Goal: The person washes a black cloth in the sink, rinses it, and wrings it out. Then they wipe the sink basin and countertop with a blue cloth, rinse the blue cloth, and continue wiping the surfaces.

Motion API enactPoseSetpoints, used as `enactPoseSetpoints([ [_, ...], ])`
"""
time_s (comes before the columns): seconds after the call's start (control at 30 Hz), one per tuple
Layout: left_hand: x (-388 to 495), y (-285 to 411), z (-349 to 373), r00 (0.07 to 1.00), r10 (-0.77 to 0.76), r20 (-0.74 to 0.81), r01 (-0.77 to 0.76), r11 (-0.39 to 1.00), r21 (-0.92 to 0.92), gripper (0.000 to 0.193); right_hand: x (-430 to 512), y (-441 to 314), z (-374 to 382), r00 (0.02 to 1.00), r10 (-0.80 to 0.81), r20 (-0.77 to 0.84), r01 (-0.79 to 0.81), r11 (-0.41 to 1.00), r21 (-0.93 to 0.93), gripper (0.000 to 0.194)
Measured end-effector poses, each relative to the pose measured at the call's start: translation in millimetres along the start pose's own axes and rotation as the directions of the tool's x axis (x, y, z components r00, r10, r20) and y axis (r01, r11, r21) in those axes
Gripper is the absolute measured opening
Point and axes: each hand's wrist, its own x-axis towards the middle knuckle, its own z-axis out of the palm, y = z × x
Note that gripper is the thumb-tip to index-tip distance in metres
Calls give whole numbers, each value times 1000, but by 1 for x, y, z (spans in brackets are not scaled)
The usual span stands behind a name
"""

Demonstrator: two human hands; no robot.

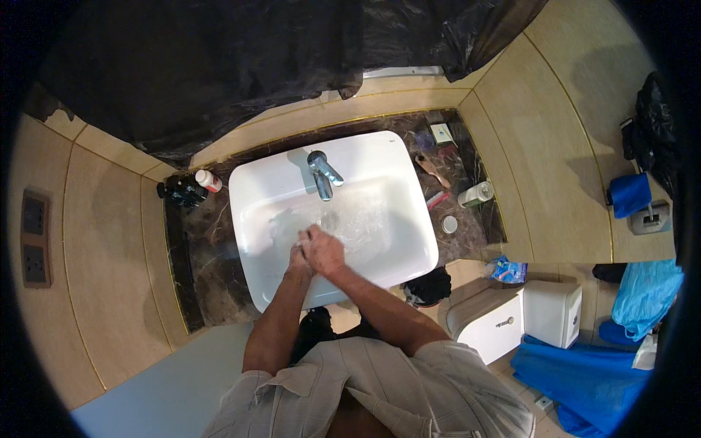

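My left hand [300,257] and my right hand [326,252] are pressed together over the basin of a white ceramic sink [405,230]. The right hand lies over the left, and the fingers overlap, so their exact pose is partly hidden. No object shows between them. Just beyond the hands, a chrome single-lever faucet [323,175] stands on the sink's back ledge. Rippled water [361,219] covers part of the basin floor.
Right of the sink, the dark marble counter [465,241] holds a wooden-handled brush [432,171], a white bottle [475,195] and a round white lid [449,224]. At left are a white pill bottle [208,181] and a dark bottle [186,190]. A white toilet [487,323] stands lower right.
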Motion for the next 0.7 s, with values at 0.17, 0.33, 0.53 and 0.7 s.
enactPoseSetpoints([
  [0.17, 13, 7, 5, 996, 36, -85, -14, 969, 245, 51, 36, 85, -27, 993, 59, -103, -65, 996, -57, 28],
  [0.33, -16, 30, 0, 984, 112, -136, 10, 736, 677, 65, 28, 121, -38, 956, 9, -294, -105, 944, -312, 44],
  [0.53, 13, 24, -30, 931, 172, 323, -338, 743, 577, 65, 15, 71, 23, 996, 71, 54, -83, 958, 275, 31],
  [0.7, 45, -15, -87, 672, 232, 703, -144, 972, -183, 49, -22, -21, 22, 977, -194, 82, 144, 898, 416, 33],
])
